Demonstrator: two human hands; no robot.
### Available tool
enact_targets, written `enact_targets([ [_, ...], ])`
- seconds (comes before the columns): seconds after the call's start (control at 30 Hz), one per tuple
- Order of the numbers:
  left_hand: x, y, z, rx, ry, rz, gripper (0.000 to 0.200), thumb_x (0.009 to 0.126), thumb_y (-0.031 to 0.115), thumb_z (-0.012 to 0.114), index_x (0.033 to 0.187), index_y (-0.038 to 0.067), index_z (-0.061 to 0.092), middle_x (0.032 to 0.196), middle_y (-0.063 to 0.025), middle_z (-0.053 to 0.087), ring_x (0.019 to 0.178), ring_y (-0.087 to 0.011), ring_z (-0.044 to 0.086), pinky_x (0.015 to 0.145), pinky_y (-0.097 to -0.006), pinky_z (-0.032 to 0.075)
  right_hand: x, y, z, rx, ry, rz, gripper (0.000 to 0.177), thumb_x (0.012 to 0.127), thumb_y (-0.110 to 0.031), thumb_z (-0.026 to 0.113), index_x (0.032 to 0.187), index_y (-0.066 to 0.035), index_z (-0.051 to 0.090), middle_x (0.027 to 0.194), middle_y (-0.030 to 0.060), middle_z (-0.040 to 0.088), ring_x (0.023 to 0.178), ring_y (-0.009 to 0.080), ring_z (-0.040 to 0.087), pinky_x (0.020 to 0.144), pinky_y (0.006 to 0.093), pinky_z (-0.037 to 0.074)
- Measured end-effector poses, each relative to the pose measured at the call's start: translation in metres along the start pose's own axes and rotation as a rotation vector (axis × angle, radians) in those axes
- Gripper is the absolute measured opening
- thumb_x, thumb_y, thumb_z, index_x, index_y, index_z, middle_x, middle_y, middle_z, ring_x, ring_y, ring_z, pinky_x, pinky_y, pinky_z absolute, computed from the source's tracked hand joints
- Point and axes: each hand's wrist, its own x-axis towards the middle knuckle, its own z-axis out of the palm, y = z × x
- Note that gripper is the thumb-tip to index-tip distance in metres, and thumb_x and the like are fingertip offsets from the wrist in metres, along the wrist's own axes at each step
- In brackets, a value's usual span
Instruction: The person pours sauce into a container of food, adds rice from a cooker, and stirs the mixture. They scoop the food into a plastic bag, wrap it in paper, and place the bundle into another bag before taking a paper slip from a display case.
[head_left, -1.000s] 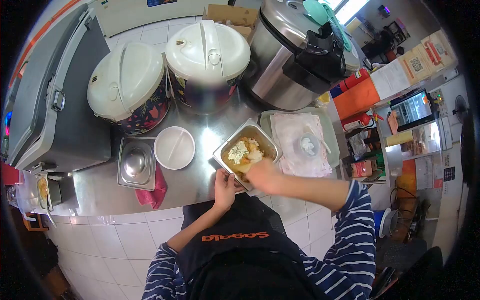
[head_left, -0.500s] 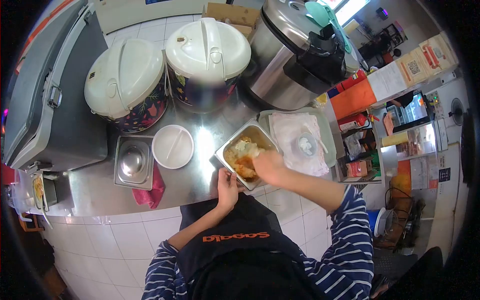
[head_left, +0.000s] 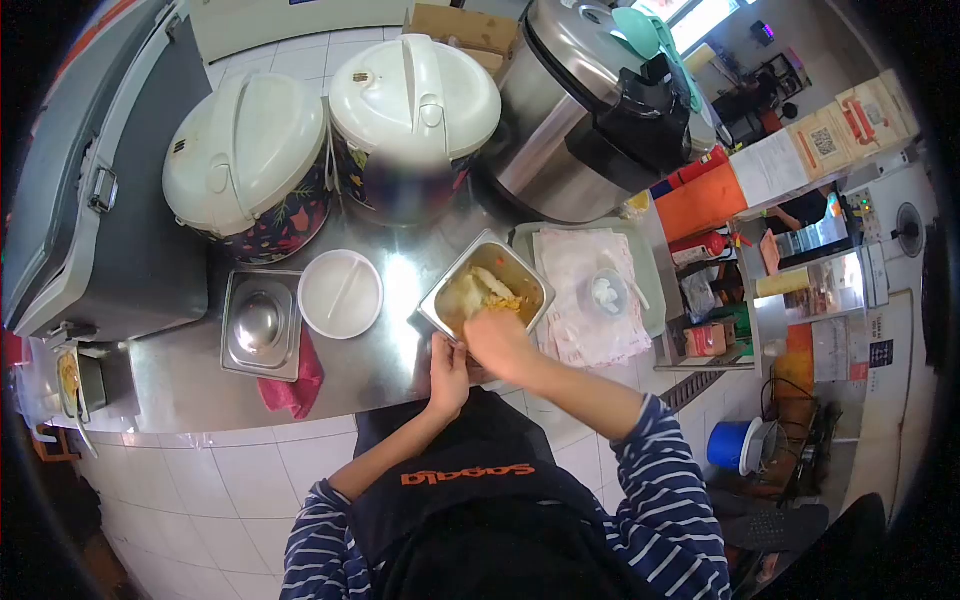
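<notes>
A deep rectangular metal pan (head_left: 537, 310) sits near the counter's front edge with yellowish and orange food (head_left: 490, 288) inside. My left hand (head_left: 448, 372) grips the pan's near-left corner, fingers curled against its side. My right hand (head_left: 497, 342) reaches over the near rim into the pan, its fingers bent down into the food. What those fingertips hold is hidden by the hand and the food. To the left stands a round white bowl (head_left: 328, 312) with a divider or white utensil across it, close beside a lidded metal container (head_left: 261, 323).
Two white-lidded pots (head_left: 245, 150) and a large steel cooker (head_left: 560, 130) line the back. On the right, a tray (head_left: 652, 270) bears a cloth (head_left: 570, 265) and a small clear cup (head_left: 606, 293). A pink cloth (head_left: 297, 385) hangs by the front edge; a grey cooler (head_left: 140, 250) stands left.
My right hand has moved left and nearer to me within the pan. The food is shifted, baring more of the pan's right side. My left hand keeps its hold.
</notes>
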Motion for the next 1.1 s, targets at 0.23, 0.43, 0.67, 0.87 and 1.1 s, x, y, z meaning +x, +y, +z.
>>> enact_targets([
  [0.23,-0.002,-0.014,-0.003,0.075,0.071,-0.02,0.006,0.091,0.006,0.037,0.095,0.006,0.033,0.09,-0.0085,0.045,0.067,-0.0126,0.051,0.055,-0.0274,0.053,0.001,0.037,-0.013,-0.053,-0.149,0.079,0.013,0.071,-0.014,0.053,0.068,-0.006,0.064,0.066,0.012,0.062,0.061,0.0231,0.063,0.051,0.0371,0.048],
  [0.43,0.001,0.002,-0.007,0.019,0.016,-0.008,0.008,0.091,0.008,0.034,0.098,0.008,0.03,0.093,-0.0078,0.045,0.07,-0.0162,0.056,0.06,-0.0319,0.055,-0.01,0.026,-0.028,-0.01,-0.004,0.017,0.014,0.069,-0.015,0.054,0.065,-0.009,0.065,0.064,0.0121,0.062,0.06,0.0228,0.063,0.048,0.0353,0.048],
  [0.67,0.002,-0.001,-0.008,0.028,-0.017,-0.053,0.006,0.091,0.007,0.035,0.095,0.008,0.031,0.09,-0.0071,0.046,0.072,-0.0146,0.054,0.061,-0.0309,0.054,0.019,0.017,0.0,-0.086,0.09,0.028,0.015,0.07,-0.015,0.053,0.065,-0.009,0.066,0.063,0.0135,0.061,0.058,0.0251,0.062,0.048,0.035,0.048],
  [0.87,0.013,-0.03,-0.021,0.14,-0.024,0.214,0.004,0.091,0.005,0.037,0.094,0.006,0.034,0.087,-0.007,0.049,0.077,-0.0139,0.056,0.06,-0.0254,0.049,-0.018,-0.006,-0.027,0.179,-0.076,-0.148,0.016,0.07,-0.016,0.052,0.067,-0.005,0.064,0.064,0.0132,0.061,0.064,0.0255,0.063,0.053,0.0384,0.049],
  [1.1,0.006,-0.002,-0.014,0.062,-0.04,-0.06,0.007,0.091,0.009,0.038,0.097,0.008,0.034,0.086,-0.0068,0.045,0.068,-0.0144,0.053,0.057,-0.0312,0.055,0.002,0.034,-0.087,0.197,-0.281,0.054,0.024,0.076,-0.025,0.052,0.079,-0.006,0.066,0.078,0.0143,0.064,0.075,0.0261,0.064,0.061,0.0395,0.049],
])
